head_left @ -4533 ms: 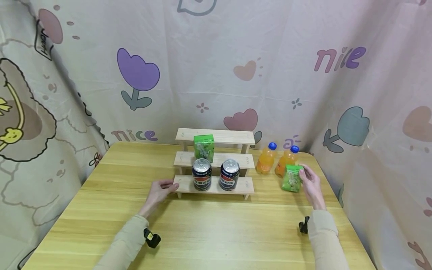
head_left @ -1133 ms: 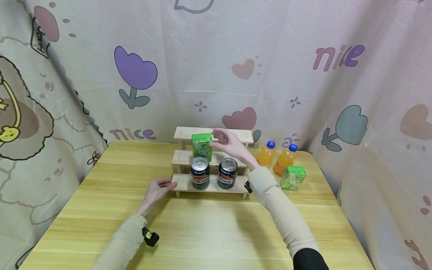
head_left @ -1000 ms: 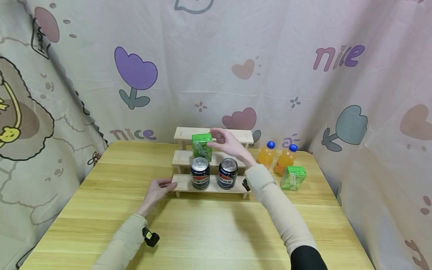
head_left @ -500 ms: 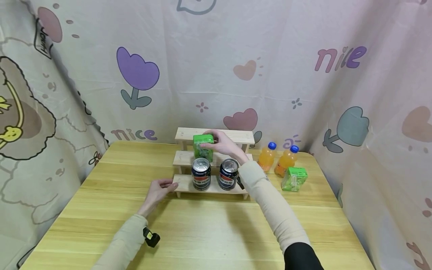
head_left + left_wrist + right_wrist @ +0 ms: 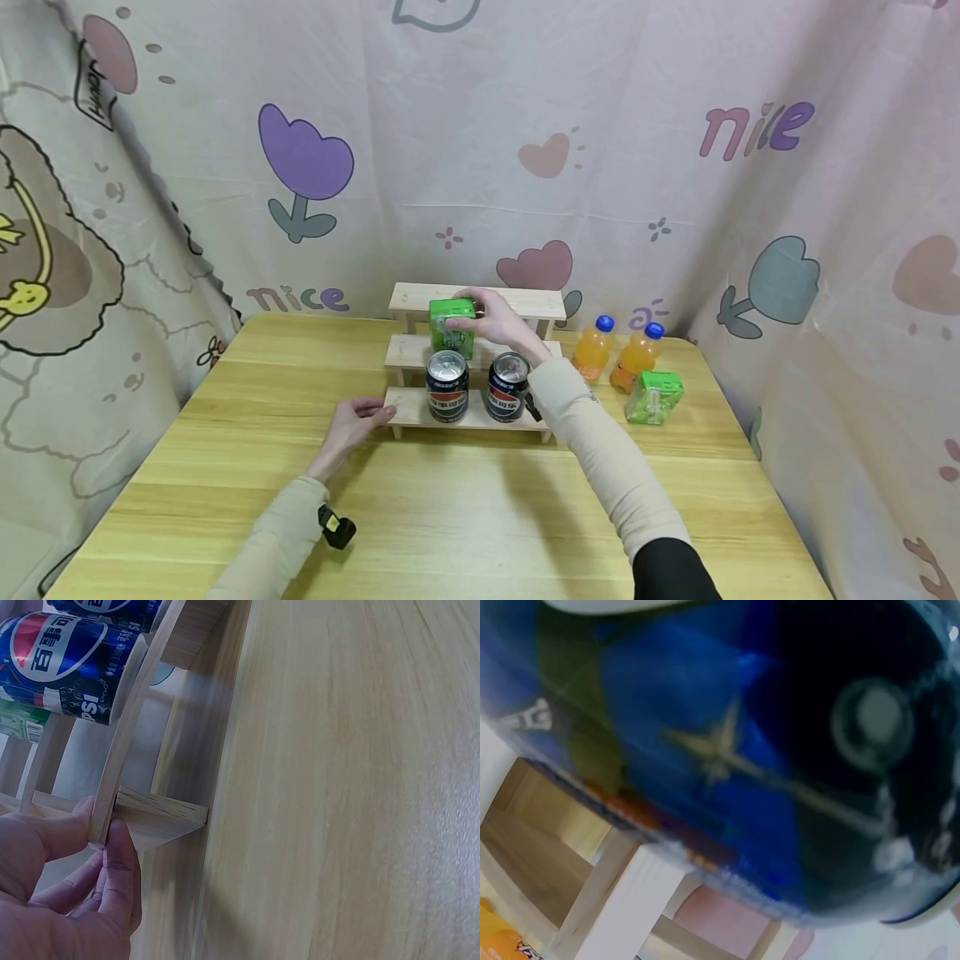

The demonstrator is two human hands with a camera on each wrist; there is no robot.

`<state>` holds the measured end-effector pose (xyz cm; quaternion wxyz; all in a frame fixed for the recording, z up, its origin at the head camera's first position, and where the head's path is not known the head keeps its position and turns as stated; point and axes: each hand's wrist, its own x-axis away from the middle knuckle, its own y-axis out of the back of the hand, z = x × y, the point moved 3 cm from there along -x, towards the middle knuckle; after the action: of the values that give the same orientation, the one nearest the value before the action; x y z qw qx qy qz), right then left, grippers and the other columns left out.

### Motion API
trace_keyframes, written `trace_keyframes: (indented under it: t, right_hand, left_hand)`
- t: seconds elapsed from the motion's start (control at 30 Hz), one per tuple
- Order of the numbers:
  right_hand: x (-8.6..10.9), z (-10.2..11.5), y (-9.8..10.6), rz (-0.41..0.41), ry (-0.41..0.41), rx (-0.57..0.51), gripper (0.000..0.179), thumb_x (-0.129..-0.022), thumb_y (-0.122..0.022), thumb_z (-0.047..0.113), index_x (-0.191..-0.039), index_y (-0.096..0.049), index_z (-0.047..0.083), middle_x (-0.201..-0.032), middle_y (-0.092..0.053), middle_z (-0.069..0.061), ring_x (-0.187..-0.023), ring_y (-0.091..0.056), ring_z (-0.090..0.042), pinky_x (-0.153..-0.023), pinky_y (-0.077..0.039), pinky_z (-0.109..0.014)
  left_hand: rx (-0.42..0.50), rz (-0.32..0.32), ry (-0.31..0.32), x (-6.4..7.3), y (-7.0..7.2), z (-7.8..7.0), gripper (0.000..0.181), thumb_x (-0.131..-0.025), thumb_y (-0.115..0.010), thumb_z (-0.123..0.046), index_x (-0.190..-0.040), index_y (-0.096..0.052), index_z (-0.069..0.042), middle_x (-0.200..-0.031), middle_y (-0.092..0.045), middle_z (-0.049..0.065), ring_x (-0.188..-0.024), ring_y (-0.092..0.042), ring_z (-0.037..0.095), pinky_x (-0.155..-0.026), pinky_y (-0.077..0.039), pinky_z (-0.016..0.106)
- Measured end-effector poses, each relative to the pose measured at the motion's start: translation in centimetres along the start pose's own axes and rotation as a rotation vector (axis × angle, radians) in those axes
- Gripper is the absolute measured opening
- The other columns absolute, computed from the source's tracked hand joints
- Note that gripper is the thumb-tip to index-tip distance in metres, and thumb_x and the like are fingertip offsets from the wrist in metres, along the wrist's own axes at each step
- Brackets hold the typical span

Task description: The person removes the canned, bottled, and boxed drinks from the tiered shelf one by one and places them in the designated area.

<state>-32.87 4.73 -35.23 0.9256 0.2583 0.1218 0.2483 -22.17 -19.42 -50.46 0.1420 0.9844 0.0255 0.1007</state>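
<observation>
A three-tier wooden shelf [image 5: 405, 407] stands at the back of the table. With thumb and fingers, my left hand [image 5: 352, 427] pinches the left end of its lowest board [image 5: 120, 757]. On the middle tier is a green drink carton [image 5: 450, 337]; my right hand [image 5: 497, 322] grips it near the top, thumb in front. Two dark blue Pepsi cans, a left one [image 5: 447, 392] and a right one [image 5: 506, 390], stand upright on the lowest tier. In the right wrist view a can [image 5: 705, 750] fills most of the picture and the hand is hidden.
Right of the shelf stand two orange drink bottles with blue caps [image 5: 592, 350] [image 5: 637, 358]. A second green carton [image 5: 655, 398] sits in front of them on the table [image 5: 480, 517]. A patterned curtain [image 5: 450, 150] hangs behind.
My right hand has left the green carton on the table's right side, reached left across to the shelf and taken hold of the carton there. The left hand stays on the board.
</observation>
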Motion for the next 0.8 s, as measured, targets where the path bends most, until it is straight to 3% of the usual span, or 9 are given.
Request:
trace_keyframes:
  t: [0.43,0.67,0.8]
  right_hand:
    - [1.1,-0.1,1.1,-0.057,-0.006,-0.027,0.043,-0.093,-0.071,0.014,-0.132,-0.057,0.002,-0.118,-0.065,-0.018,-0.105,-0.063,-0.026,-0.085,-0.053,-0.028]
    - [2.7,-0.5,2.7,-0.125,-0.012,-0.11,0.041,-0.094,-0.07,0.011,-0.132,-0.057,0.002,-0.123,-0.063,-0.019,-0.113,-0.063,-0.03,-0.09,-0.054,-0.03]
    - [3.8,-1.1,3.8,-0.175,-0.008,-0.171,0.04,-0.094,-0.07,0.01,-0.131,-0.057,0.003,-0.118,-0.063,-0.016,-0.11,-0.063,-0.024,-0.088,-0.053,-0.026]
  left_hand:
    - [0.004,0.004,-0.002,0.2,0.0,-0.1,0.041,-0.095,-0.068,-0.011,-0.126,-0.059,0.014,-0.109,-0.072,0.026,-0.077,-0.066,0.005,-0.075,-0.057,0.022]
    - [0.005,0.004,0.008,0.2,0.0,-0.1,0.042,-0.095,-0.069,-0.011,-0.127,-0.059,0.014,-0.112,-0.071,0.027,-0.078,-0.066,0.006,-0.075,-0.056,0.022]
    - [-0.01,0.003,0.008,0.2,0.0,-0.1,0.043,-0.095,-0.07,-0.013,-0.127,-0.059,0.013,-0.114,-0.071,0.028,-0.08,-0.067,0.007,-0.076,-0.056,0.023]
